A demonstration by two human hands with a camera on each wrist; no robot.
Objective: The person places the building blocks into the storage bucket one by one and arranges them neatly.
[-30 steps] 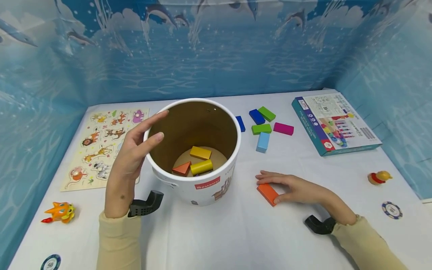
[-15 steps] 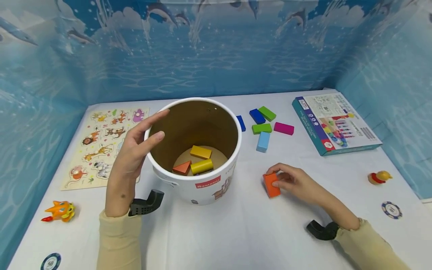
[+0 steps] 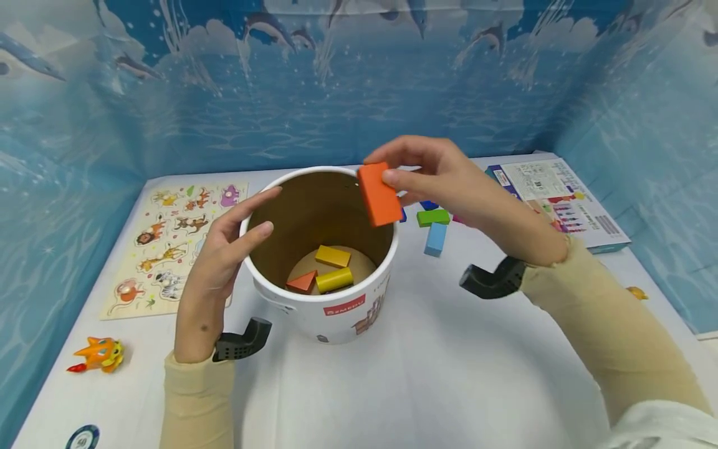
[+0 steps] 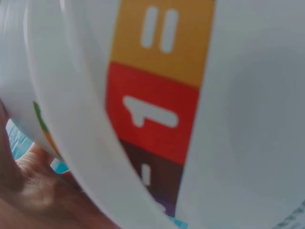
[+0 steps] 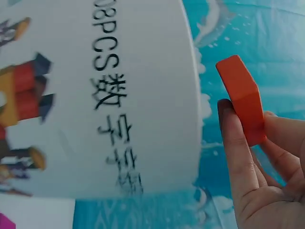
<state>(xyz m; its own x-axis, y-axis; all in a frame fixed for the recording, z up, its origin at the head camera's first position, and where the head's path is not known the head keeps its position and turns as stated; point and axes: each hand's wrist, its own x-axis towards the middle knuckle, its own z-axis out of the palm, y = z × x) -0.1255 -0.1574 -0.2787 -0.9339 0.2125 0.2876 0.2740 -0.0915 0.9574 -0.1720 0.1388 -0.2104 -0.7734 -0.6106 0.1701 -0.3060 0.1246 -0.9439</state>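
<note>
A white bucket [image 3: 303,312] with printed sides stands upright on the table. My left hand [image 3: 221,252] holds its left rim, thumb and index finger reaching over the edge; the other fingers are hidden. In the left wrist view, the bucket's side fills most of the picture. My right hand [image 3: 432,171] pinches an orange rectangular block [image 3: 379,194] between thumb and fingers, above the bucket's right rim. Inside the bucket lie a yellow rectangular block [image 3: 333,256], a yellow cylinder block [image 3: 335,280] and an orange triangular block [image 3: 302,282].
Behind the right hand lie a light blue block [image 3: 435,239], a green block [image 3: 432,217] and other partly hidden blocks. A flat box [image 3: 561,187] is at the back right. An animal puzzle board [image 3: 162,249], an orange toy figure [image 3: 100,354] and a round chip [image 3: 83,438] are left.
The right hand has lifted the orange block off the table and carried it left and away, up to the bucket's rim. The left hand stays on the rim.
</note>
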